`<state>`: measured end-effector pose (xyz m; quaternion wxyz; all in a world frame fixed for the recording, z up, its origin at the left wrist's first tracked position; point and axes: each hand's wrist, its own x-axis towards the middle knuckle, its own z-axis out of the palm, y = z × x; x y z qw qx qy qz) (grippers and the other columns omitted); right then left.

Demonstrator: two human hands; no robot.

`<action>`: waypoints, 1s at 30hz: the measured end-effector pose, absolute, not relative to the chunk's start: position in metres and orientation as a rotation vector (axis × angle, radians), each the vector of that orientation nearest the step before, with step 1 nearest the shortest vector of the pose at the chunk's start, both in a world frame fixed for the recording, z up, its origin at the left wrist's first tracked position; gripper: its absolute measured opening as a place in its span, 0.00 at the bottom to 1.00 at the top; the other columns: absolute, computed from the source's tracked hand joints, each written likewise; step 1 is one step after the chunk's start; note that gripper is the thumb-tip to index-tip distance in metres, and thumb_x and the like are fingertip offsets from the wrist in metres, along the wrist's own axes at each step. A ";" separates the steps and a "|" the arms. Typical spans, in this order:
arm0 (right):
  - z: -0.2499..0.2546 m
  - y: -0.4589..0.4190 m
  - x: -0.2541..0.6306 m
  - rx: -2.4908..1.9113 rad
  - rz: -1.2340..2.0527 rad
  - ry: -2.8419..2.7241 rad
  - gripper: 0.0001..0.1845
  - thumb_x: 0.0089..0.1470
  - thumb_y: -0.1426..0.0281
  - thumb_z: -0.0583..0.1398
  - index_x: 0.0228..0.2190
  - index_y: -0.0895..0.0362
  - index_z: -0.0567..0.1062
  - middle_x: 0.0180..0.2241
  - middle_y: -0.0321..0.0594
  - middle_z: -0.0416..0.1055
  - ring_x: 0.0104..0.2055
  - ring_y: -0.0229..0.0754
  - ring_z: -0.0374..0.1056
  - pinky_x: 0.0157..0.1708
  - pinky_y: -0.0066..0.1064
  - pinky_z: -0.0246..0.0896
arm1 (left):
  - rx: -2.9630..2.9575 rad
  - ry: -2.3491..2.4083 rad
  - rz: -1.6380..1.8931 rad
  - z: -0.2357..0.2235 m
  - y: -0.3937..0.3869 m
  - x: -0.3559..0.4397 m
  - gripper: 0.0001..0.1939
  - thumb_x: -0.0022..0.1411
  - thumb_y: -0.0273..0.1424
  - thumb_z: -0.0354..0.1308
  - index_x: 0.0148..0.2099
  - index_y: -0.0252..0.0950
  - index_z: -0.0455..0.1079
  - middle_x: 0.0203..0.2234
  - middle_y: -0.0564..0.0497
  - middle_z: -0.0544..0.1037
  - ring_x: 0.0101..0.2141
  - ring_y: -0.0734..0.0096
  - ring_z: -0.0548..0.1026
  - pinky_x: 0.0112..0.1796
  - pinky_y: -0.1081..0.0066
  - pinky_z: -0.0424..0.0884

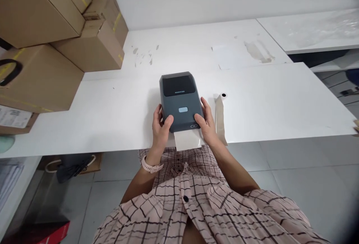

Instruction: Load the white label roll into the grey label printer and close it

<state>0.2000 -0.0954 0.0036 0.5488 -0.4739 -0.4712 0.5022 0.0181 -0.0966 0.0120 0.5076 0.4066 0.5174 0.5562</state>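
Note:
A dark grey label printer with a black window and a pale blue button sits at the table's front edge. My left hand grips its left side, thumb on top near the front corner. On the opposite side, my right hand is closed around the edge, its thumb also on top. A white label sheet sticks out of the printer's front, over the table edge. To the right of my right hand lies a small paper roll with its beige strip unrolled toward me. The printer hides some of my fingers.
Stacked cardboard boxes stand on the left of the white table. Clear plastic wrap lies on the surface at the back right. A dark bag and a red box are below on the left.

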 end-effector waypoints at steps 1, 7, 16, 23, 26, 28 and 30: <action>0.002 -0.096 0.199 -1.113 1.174 -1.114 0.45 0.60 0.45 0.63 0.71 0.39 0.54 0.73 0.41 0.56 0.74 0.57 0.54 0.73 0.60 0.51 | 1.020 1.234 1.351 0.010 -0.096 0.017 0.42 0.62 0.51 0.66 0.72 0.46 0.57 0.68 0.41 0.68 0.66 0.45 0.69 0.62 0.49 0.73; 0.000 -0.093 0.196 -1.086 1.143 -1.103 0.46 0.60 0.45 0.62 0.71 0.43 0.54 0.74 0.44 0.54 0.75 0.56 0.52 0.74 0.56 0.50 | 1.162 1.209 1.272 0.017 -0.096 0.010 0.39 0.65 0.52 0.62 0.72 0.47 0.55 0.70 0.41 0.65 0.67 0.48 0.67 0.62 0.52 0.71; -0.006 -0.088 0.193 -1.143 1.082 -1.105 0.49 0.57 0.39 0.60 0.70 0.47 0.57 0.74 0.46 0.55 0.75 0.55 0.53 0.73 0.52 0.51 | 0.988 1.439 1.135 0.007 -0.177 0.035 0.26 0.67 0.56 0.54 0.28 0.41 0.66 0.22 0.53 0.70 0.23 0.70 0.67 0.29 0.67 0.68; 0.006 -0.091 0.194 -1.200 0.850 -1.274 0.40 0.63 0.46 0.57 0.69 0.46 0.58 0.73 0.45 0.56 0.75 0.56 0.52 0.73 0.57 0.50 | 0.945 1.268 1.023 0.020 -0.175 0.049 0.25 0.64 0.51 0.62 0.27 0.39 0.60 0.19 0.59 0.62 0.20 0.79 0.57 0.23 0.73 0.54; 0.027 -0.093 0.195 -1.175 0.443 -1.552 0.29 0.66 0.59 0.56 0.66 0.44 0.63 0.64 0.41 0.71 0.71 0.55 0.58 0.72 0.60 0.47 | 1.007 1.286 0.991 0.016 -0.178 0.044 0.25 0.64 0.52 0.60 0.27 0.39 0.60 0.18 0.59 0.62 0.19 0.79 0.57 0.22 0.73 0.54; 0.039 -0.094 0.196 -1.108 0.288 -1.748 0.27 0.66 0.66 0.54 0.64 0.43 0.64 0.52 0.39 0.80 0.64 0.55 0.66 0.70 0.61 0.49 | 1.026 1.274 0.955 0.009 -0.181 0.037 0.25 0.66 0.53 0.58 0.27 0.39 0.62 0.19 0.58 0.65 0.19 0.78 0.59 0.23 0.73 0.57; 0.046 -0.095 0.195 -1.077 0.225 -1.880 0.28 0.65 0.69 0.54 0.64 0.43 0.64 0.47 0.36 0.83 0.59 0.55 0.69 0.69 0.60 0.49 | 1.042 1.294 0.989 0.003 -0.182 0.027 0.24 0.68 0.52 0.55 0.28 0.39 0.64 0.19 0.57 0.65 0.19 0.76 0.61 0.24 0.72 0.59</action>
